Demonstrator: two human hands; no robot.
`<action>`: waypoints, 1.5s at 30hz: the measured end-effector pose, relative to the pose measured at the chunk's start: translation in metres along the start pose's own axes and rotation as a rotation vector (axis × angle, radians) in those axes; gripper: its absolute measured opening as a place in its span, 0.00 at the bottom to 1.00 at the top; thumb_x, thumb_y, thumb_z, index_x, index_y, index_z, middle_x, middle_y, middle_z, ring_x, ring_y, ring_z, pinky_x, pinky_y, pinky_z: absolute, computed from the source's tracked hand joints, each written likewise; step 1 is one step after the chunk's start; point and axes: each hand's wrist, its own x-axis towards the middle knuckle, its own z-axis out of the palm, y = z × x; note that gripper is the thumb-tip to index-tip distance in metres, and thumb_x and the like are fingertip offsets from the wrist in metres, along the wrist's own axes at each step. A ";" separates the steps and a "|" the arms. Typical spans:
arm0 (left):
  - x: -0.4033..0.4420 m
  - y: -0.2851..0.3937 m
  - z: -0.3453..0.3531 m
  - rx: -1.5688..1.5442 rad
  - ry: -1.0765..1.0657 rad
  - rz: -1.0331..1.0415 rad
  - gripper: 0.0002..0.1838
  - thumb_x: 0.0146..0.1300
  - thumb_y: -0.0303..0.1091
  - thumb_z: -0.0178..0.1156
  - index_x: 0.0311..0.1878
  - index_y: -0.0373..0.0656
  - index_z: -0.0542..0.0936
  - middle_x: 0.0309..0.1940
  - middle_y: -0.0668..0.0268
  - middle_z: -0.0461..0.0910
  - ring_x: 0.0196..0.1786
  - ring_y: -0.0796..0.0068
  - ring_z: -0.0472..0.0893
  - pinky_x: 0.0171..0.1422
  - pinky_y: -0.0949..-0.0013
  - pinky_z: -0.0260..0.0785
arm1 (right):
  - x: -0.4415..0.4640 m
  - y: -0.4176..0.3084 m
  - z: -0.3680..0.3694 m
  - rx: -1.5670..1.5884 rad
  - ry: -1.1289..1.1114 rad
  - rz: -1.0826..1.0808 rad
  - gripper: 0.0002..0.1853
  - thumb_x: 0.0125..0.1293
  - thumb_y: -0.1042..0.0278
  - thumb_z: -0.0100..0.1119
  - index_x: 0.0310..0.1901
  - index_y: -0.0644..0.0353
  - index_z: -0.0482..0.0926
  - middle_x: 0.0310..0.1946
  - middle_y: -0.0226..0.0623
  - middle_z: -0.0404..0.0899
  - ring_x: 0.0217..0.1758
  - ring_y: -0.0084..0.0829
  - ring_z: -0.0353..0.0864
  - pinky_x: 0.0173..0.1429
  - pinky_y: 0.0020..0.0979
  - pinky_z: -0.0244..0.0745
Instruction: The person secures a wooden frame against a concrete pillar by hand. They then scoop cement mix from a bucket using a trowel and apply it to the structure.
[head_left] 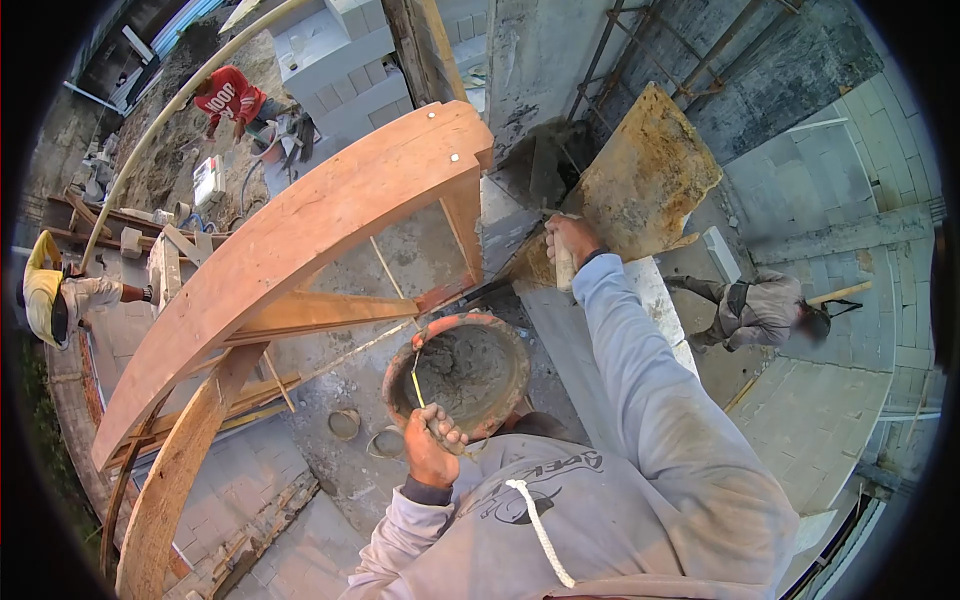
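My right hand (pixel 572 238) is closed around the pale handle of a trowel (pixel 564 270). The trowel's blade seems to point away from me, toward dark wet mortar (pixel 528 165) at the foot of the concrete column, and is hard to make out there. Beside that hand leans a rusty, mortar-stained board (pixel 650 175). My left hand (pixel 433 443) is closed on the thin handle, partly yellow, of a round bucket (pixel 518 385). Grey mortar (pixel 462 362) lies inside the bucket, which hangs or stands just in front of my body.
A large curved wooden arch form (pixel 300 255) spans the left, with a second curved plank (pixel 180 480) below. Coworkers are at upper left (pixel 232 98), far left (pixel 60 290) and right (pixel 755 310). Rebar (pixel 680 50) rises behind the board; white blocks (pixel 340 60) are stacked beyond.
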 end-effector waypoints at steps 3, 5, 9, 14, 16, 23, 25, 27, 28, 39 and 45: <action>0.004 -0.002 0.010 -0.011 -0.014 0.009 0.11 0.63 0.42 0.49 0.27 0.49 0.69 0.15 0.76 0.64 0.19 0.78 0.65 0.29 0.70 0.61 | -0.049 -0.003 0.010 0.095 0.056 -0.021 0.09 0.57 0.64 0.58 0.33 0.61 0.76 0.22 0.35 0.75 0.18 0.29 0.75 0.22 0.33 0.73; 0.002 -0.003 0.008 -0.023 -0.005 -0.006 0.10 0.62 0.41 0.50 0.27 0.49 0.69 0.15 0.76 0.64 0.19 0.79 0.65 0.29 0.70 0.61 | -0.075 0.025 0.008 0.065 0.057 -0.039 0.09 0.56 0.64 0.59 0.33 0.61 0.76 0.22 0.33 0.75 0.17 0.29 0.75 0.22 0.32 0.73; 0.008 -0.003 0.011 -0.041 -0.034 0.017 0.10 0.63 0.41 0.52 0.29 0.49 0.70 0.16 0.77 0.65 0.19 0.79 0.66 0.30 0.71 0.62 | -0.140 0.088 0.005 -0.043 -0.002 -0.211 0.08 0.55 0.69 0.60 0.34 0.61 0.73 0.21 0.32 0.73 0.18 0.25 0.75 0.23 0.26 0.75; 0.015 -0.003 0.018 -0.047 -0.080 0.023 0.10 0.65 0.41 0.50 0.30 0.48 0.71 0.17 0.76 0.67 0.21 0.79 0.68 0.31 0.69 0.64 | -0.219 0.125 0.048 0.300 -0.279 0.037 0.09 0.60 0.67 0.57 0.38 0.61 0.72 0.27 0.36 0.77 0.28 0.28 0.79 0.37 0.31 0.78; 0.019 0.002 0.025 -0.078 -0.105 0.048 0.11 0.65 0.43 0.50 0.31 0.48 0.71 0.18 0.75 0.67 0.21 0.78 0.69 0.31 0.69 0.65 | -0.237 0.131 0.062 0.363 -0.323 0.184 0.09 0.62 0.65 0.54 0.39 0.60 0.72 0.29 0.37 0.78 0.33 0.28 0.80 0.41 0.31 0.77; 0.032 0.011 0.032 -0.181 -0.132 0.052 0.15 0.65 0.49 0.49 0.31 0.47 0.71 0.18 0.74 0.68 0.22 0.75 0.70 0.34 0.66 0.66 | -0.242 0.155 0.061 0.440 -0.415 0.208 0.10 0.65 0.60 0.49 0.41 0.58 0.72 0.30 0.36 0.78 0.32 0.26 0.78 0.40 0.27 0.74; 0.034 0.018 0.034 -0.223 -0.181 0.054 0.16 0.66 0.49 0.47 0.31 0.46 0.71 0.19 0.72 0.68 0.23 0.73 0.70 0.36 0.64 0.67 | -0.243 0.139 0.067 0.516 -0.448 0.228 0.10 0.64 0.61 0.49 0.40 0.58 0.72 0.30 0.36 0.78 0.31 0.26 0.78 0.39 0.27 0.75; 0.035 0.025 0.032 -0.275 -0.244 0.049 0.17 0.67 0.49 0.46 0.31 0.45 0.71 0.20 0.70 0.68 0.24 0.70 0.71 0.38 0.61 0.68 | -0.251 0.118 0.072 0.542 -0.464 0.279 0.11 0.65 0.61 0.49 0.40 0.60 0.73 0.30 0.36 0.77 0.31 0.27 0.79 0.36 0.25 0.75; 0.034 0.028 0.030 -0.301 -0.277 0.048 0.18 0.67 0.48 0.45 0.31 0.44 0.71 0.20 0.69 0.69 0.25 0.68 0.71 0.39 0.59 0.69 | -0.255 0.108 0.077 0.483 -0.487 0.243 0.11 0.65 0.61 0.49 0.41 0.60 0.73 0.30 0.35 0.77 0.31 0.27 0.79 0.36 0.25 0.75; 0.033 0.069 -0.067 1.179 0.263 0.852 0.27 0.59 0.44 0.61 0.54 0.31 0.73 0.48 0.50 0.80 0.50 0.58 0.81 0.56 0.62 0.71 | -0.304 0.037 0.100 -0.072 -0.494 -0.077 0.14 0.61 0.61 0.50 0.40 0.63 0.75 0.26 0.34 0.78 0.27 0.22 0.76 0.31 0.24 0.69; 0.113 0.026 -0.081 1.062 0.267 0.899 0.34 0.49 0.47 0.70 0.54 0.33 0.73 0.45 0.49 0.80 0.48 0.51 0.80 0.52 0.59 0.72 | -0.325 0.026 0.086 -0.290 -0.483 -0.357 0.11 0.61 0.63 0.53 0.35 0.64 0.76 0.26 0.37 0.77 0.26 0.27 0.77 0.30 0.27 0.71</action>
